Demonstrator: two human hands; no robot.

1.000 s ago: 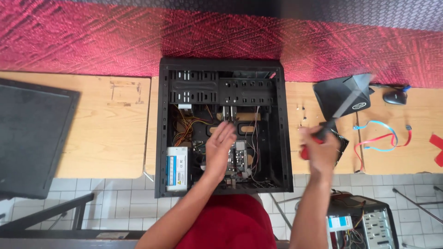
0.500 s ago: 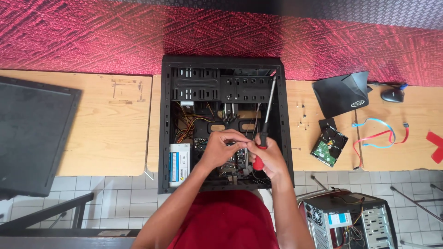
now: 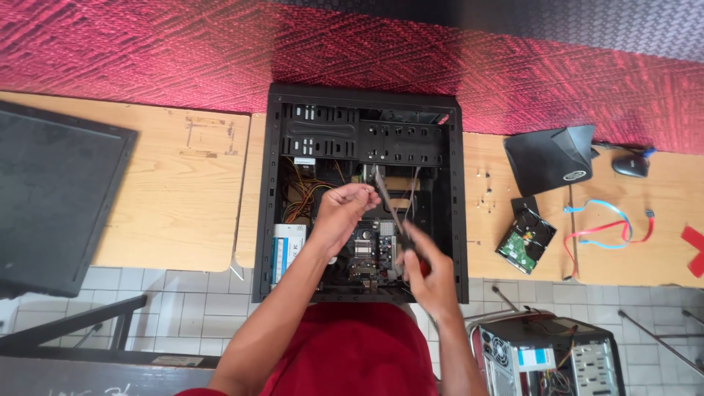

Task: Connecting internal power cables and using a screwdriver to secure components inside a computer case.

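One open black metal computer case lies between two wooden tabletops. Inside it, the left hand pinches the thin shaft of one screwdriver; the right hand grips its red handle. One bare hard drive lies on the right tabletop.

Head camera looks straight down, moderately near.

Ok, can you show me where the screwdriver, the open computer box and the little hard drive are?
Screwdriver [image 3: 389,209], head view, on its metal shaft.
Open computer case [image 3: 367,99], head view, on its black top wall.
Hard drive [image 3: 525,240], head view, on the middle of its circuit side, lying on the wooden table.
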